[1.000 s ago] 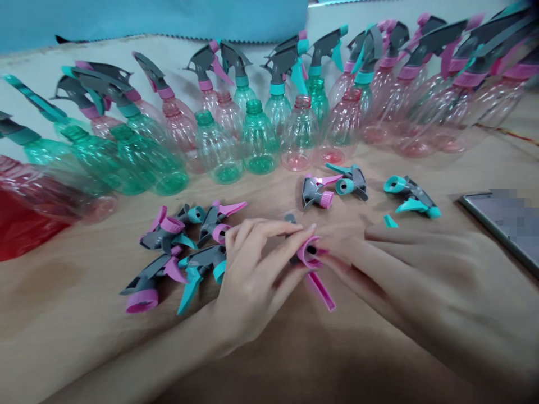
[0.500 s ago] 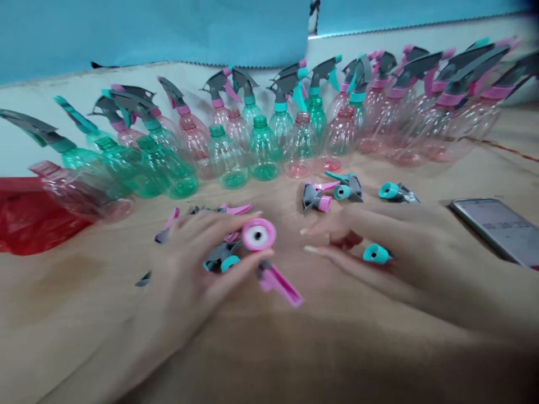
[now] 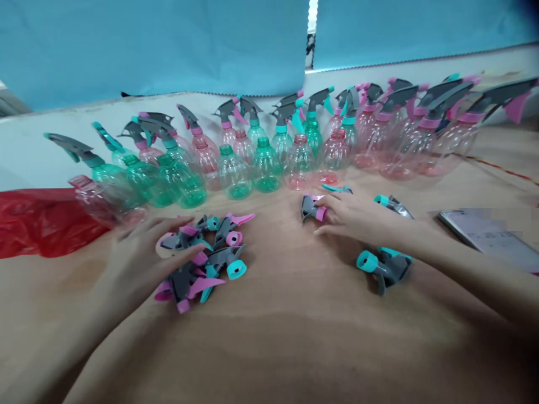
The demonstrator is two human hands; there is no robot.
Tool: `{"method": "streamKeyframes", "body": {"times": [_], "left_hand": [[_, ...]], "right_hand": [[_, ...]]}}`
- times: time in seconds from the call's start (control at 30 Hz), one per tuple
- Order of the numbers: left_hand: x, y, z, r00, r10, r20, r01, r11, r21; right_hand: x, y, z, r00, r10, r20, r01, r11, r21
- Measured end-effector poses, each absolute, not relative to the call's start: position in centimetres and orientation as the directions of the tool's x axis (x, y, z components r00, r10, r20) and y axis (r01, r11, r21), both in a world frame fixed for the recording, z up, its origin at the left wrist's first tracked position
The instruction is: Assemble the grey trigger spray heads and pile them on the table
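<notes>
My left hand (image 3: 141, 255) rests on the left side of a pile of grey spray heads (image 3: 210, 258) with pink and teal collars. Its thumb and fingers curl round a grey head with a pink collar (image 3: 168, 243). My right hand (image 3: 357, 216) reaches left with its fingers stretched out. The fingertips touch a grey and pink spray head (image 3: 312, 210) that lies apart from the pile. A teal-collared head (image 3: 379, 266) lies just below my right wrist. Another teal-collared head (image 3: 392, 203) lies behind that hand.
A long row of green and pink clear bottles (image 3: 261, 165), some capped with spray heads, lines the back of the brown table (image 3: 295, 336). A red plastic bag (image 3: 37, 219) lies at the left, a phone (image 3: 484, 235) at the right, blue sheeting behind.
My left hand carried the pink-collared head from the middle over to the pile at the left. My right hand moved up to the lone grey and pink head. The view tilted upward.
</notes>
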State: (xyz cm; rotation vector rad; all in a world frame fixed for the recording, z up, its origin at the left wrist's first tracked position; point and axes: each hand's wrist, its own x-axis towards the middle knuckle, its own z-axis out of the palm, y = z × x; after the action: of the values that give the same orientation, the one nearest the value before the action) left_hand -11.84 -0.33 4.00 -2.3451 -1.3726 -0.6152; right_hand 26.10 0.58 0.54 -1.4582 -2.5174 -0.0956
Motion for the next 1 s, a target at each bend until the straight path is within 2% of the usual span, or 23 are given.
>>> {"method": "streamKeyframes", "body": {"times": [0.1,0.17,0.27,0.37,0.5,0.57,0.7,0.8,1.0], "left_hand": [[-8.9,-1.1,3.9,0.469,0.648,0.601,0.832,-0.552,-0.054],[-6.4,-2.1,4.0,0.488,0.642,0.592,0.793,-0.609,0.006],[-2.6,-3.5,3.7,0.566,0.688,0.454,0.733,-0.672,0.104],[0.7,-3.9,3.1,0.665,0.656,0.358,0.648,-0.745,0.161],[4.1,-3.4,2.0,0.609,0.707,0.361,0.668,-0.702,0.248],[5.1,-3.3,1.6,0.564,0.745,0.357,0.663,-0.666,0.341],[5.7,-3.5,0.8,0.525,0.735,0.429,0.519,-0.676,0.524],[5.3,-3.6,0.1,0.511,0.707,0.489,0.459,-0.705,0.541],[4.9,-3.4,-1.3,0.516,0.737,0.437,0.541,-0.675,0.501]], "right_hand": [[25.2,0.6,-0.2,-0.441,0.866,0.235,0.882,0.466,-0.061],[24.9,0.6,-0.1,-0.426,0.873,0.238,0.888,0.454,-0.076],[24.6,0.2,1.0,-0.431,0.869,0.243,0.877,0.467,-0.113],[24.6,-1.0,2.7,-0.46,0.86,0.221,0.852,0.498,-0.164],[24.5,-3.2,4.7,-0.504,0.846,0.174,0.801,0.533,-0.273],[24.2,-4.3,5.3,-0.481,0.858,0.181,0.794,0.514,-0.326],[24.0,-5.6,5.7,-0.457,0.844,0.28,0.782,0.532,-0.324],[24.3,-5.4,6.1,-0.48,0.82,0.313,0.763,0.566,-0.312],[24.3,-4.3,5.8,-0.539,0.792,0.287,0.715,0.61,-0.342]]}}
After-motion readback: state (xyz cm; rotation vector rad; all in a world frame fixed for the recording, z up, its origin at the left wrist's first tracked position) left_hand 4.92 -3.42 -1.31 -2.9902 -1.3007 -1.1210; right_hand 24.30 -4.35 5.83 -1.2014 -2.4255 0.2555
